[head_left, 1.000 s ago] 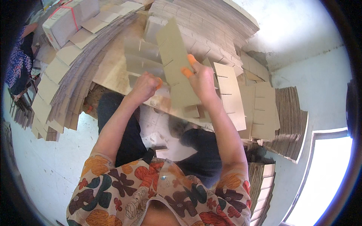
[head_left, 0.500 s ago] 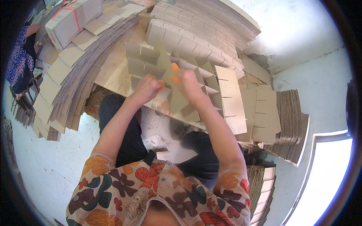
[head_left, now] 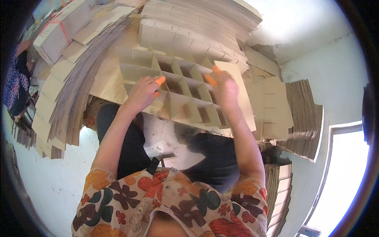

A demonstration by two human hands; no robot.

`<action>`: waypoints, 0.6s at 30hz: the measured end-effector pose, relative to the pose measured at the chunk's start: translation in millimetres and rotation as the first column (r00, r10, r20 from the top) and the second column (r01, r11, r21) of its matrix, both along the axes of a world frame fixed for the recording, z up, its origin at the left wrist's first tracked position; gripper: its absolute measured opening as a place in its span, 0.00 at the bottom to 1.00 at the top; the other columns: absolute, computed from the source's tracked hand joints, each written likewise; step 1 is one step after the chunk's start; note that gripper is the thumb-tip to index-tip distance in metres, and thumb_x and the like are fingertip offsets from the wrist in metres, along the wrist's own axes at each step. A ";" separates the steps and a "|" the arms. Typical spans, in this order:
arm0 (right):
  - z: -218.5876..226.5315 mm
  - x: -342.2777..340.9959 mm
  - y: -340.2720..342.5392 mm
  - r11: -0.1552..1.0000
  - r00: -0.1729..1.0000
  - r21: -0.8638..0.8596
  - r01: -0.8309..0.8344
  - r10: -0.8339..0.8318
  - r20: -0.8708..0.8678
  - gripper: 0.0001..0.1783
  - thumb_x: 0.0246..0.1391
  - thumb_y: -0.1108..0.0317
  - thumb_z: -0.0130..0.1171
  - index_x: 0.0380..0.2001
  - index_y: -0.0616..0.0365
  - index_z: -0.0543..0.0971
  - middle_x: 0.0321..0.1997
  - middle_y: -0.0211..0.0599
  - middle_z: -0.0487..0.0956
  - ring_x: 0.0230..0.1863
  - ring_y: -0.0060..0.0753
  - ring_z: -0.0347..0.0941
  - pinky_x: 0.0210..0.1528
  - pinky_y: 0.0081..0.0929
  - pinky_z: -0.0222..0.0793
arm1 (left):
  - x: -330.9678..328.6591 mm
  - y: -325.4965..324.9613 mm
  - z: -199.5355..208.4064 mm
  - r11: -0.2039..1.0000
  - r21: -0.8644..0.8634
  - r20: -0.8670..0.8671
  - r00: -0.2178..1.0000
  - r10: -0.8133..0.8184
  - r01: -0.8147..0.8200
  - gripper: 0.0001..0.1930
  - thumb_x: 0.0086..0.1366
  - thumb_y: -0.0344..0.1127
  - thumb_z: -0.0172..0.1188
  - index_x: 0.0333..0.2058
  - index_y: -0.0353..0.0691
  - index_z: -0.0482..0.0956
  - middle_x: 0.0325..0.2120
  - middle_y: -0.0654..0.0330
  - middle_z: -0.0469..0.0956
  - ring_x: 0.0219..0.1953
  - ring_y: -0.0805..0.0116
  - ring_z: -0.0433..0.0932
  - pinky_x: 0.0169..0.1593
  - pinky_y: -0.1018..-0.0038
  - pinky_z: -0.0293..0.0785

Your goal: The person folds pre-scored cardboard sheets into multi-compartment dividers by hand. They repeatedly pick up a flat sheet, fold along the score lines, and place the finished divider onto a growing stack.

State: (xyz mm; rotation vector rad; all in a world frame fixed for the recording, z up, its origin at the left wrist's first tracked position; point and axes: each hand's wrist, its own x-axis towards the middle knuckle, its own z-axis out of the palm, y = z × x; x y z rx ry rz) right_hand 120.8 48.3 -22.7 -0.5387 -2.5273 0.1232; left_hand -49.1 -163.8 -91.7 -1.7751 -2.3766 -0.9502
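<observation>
A grid of interlocked cardboard dividers, with several square cells, lies on the work surface before me. My left hand is at its left part, fingers stretched and thumb apart, with orange covers on fingertips. Over the right part of the grid hovers my right hand, blurred by motion; its orange-covered thumb and finger are apart, and nothing shows between them. Just right of that hand lies a flat slotted cardboard sheet, against the grid's side.
Long stacks of slotted cardboard strips stand behind the grid and at the left. More cardboard stacks are at the right. A strapped box sits at the far left, near another person.
The upright panel that both hands gripped now sits down among the grid's partitions. My right hand has let go and moved right. My left hand has shifted left, its fingers opened.
</observation>
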 end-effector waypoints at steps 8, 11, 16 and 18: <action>-45.6 160.7 120.6 0.808 0.833 -0.293 0.512 -0.384 0.398 0.31 0.45 0.48 0.64 0.45 0.63 0.75 0.40 0.50 0.78 0.38 0.39 0.76 0.37 0.37 0.72 | 18.0 13.5 6.7 0.940 -0.318 -0.182 0.965 -0.191 0.126 0.37 0.46 0.31 0.66 0.58 0.39 0.62 0.60 0.57 0.61 0.65 0.61 0.52 0.65 0.59 0.49; -12.6 146.5 96.0 0.615 0.842 -0.580 0.535 -0.329 0.428 0.28 0.45 0.52 0.66 0.40 0.68 0.77 0.33 0.46 0.80 0.31 0.28 0.75 0.32 0.28 0.71 | 11.8 7.9 0.4 0.954 -0.279 -0.154 0.976 -0.156 0.108 0.38 0.47 0.32 0.66 0.58 0.40 0.62 0.60 0.57 0.61 0.65 0.61 0.53 0.66 0.60 0.48; -19.5 166.7 118.8 0.553 0.851 -0.664 0.503 -0.451 0.269 0.18 0.49 0.60 0.63 0.31 0.69 0.78 0.22 0.37 0.76 0.23 0.22 0.70 0.26 0.23 0.68 | 6.5 -5.6 2.7 0.997 -0.072 -0.073 0.997 -0.030 0.025 0.36 0.46 0.33 0.67 0.56 0.40 0.65 0.57 0.52 0.65 0.62 0.59 0.59 0.64 0.61 0.51; -11.5 176.9 127.6 0.529 0.859 -0.725 0.442 -0.482 0.172 0.16 0.51 0.62 0.60 0.29 0.68 0.78 0.22 0.35 0.75 0.23 0.21 0.69 0.25 0.23 0.68 | -1.0 -13.2 4.4 1.000 -0.004 -0.104 0.995 0.003 -0.003 0.34 0.46 0.33 0.67 0.55 0.39 0.67 0.55 0.52 0.68 0.60 0.59 0.62 0.63 0.61 0.53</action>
